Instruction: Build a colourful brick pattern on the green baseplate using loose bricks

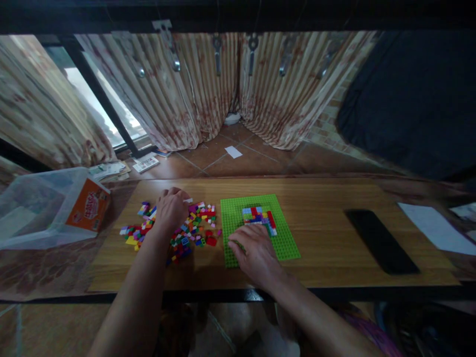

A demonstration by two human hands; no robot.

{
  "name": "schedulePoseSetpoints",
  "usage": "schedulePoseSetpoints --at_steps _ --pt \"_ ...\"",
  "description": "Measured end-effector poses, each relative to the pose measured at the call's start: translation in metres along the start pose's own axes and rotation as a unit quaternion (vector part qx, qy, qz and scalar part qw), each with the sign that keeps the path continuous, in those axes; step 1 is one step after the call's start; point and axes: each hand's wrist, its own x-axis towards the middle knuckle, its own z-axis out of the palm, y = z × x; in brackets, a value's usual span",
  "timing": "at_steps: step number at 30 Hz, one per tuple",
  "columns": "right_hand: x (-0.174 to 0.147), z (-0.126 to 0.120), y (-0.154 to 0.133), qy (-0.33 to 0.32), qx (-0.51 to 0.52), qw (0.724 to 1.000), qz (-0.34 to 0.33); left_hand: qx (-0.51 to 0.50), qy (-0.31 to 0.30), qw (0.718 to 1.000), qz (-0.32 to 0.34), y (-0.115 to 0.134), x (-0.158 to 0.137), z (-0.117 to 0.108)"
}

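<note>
My left hand is over a loose heap of small coloured toy bricks, its fingers curled down. A white brick shows right at its fingertips, and the thumb is hidden. On the green studded baseplate sits a low patch of joined bricks in red, blue, white and purple. Just in front of that patch my right hand rests over the baseplate, fingers bent, with a gap between thumb and forefinger. I see no brick in it; its fingertips partly cover the near side of the patch.
A clear plastic bin with an orange label stands left of the wooden table. A black phone-like slab lies on the table's right part, with a white sheet of paper beyond it. Curtains hang behind.
</note>
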Motion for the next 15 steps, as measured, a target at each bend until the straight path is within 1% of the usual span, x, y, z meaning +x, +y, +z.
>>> schedulePoseSetpoints --at_steps 2,4,5,6,7,8,9,11,13,14,15 --pt "0.001 -0.003 0.000 0.004 0.001 1.000 0.003 -0.038 0.009 0.999 0.005 0.000 -0.001 -0.005" --pt "0.003 -0.006 0.001 0.016 0.004 1.000 0.008 -0.124 0.017 0.992 0.014 0.004 -0.004 -0.010" --pt "0.004 -0.008 0.002 0.027 0.007 1.000 0.014 -0.185 0.022 0.982 0.016 0.008 -0.007 -0.012" --pt "0.005 -0.010 0.003 0.042 0.009 0.999 0.022 -0.255 0.020 0.967 0.020 0.015 -0.011 -0.014" --pt "0.007 -0.013 0.005 0.058 0.012 0.998 0.032 -0.329 0.019 0.944 0.019 0.023 -0.015 -0.015" --pt "0.008 -0.016 0.007 0.076 0.017 0.996 0.044 -0.410 0.021 0.912 0.012 0.033 -0.020 -0.016" --pt "0.010 -0.019 0.009 0.091 0.023 0.994 0.055 -0.489 -0.005 0.872 0.005 0.045 -0.026 -0.016" --pt "0.013 -0.025 0.014 0.112 0.044 0.990 0.073 -0.617 -0.081 0.782 -0.031 0.068 -0.036 -0.017" --pt "0.015 -0.031 0.018 0.118 0.068 0.987 0.082 -0.695 -0.117 0.706 -0.076 0.089 -0.043 -0.016" --pt "0.015 -0.034 0.020 0.118 0.077 0.987 0.082 -0.719 -0.136 0.675 -0.093 0.096 -0.045 -0.016" --pt "0.016 -0.036 0.022 0.116 0.081 0.987 0.080 -0.735 -0.152 0.652 -0.104 0.102 -0.047 -0.016"
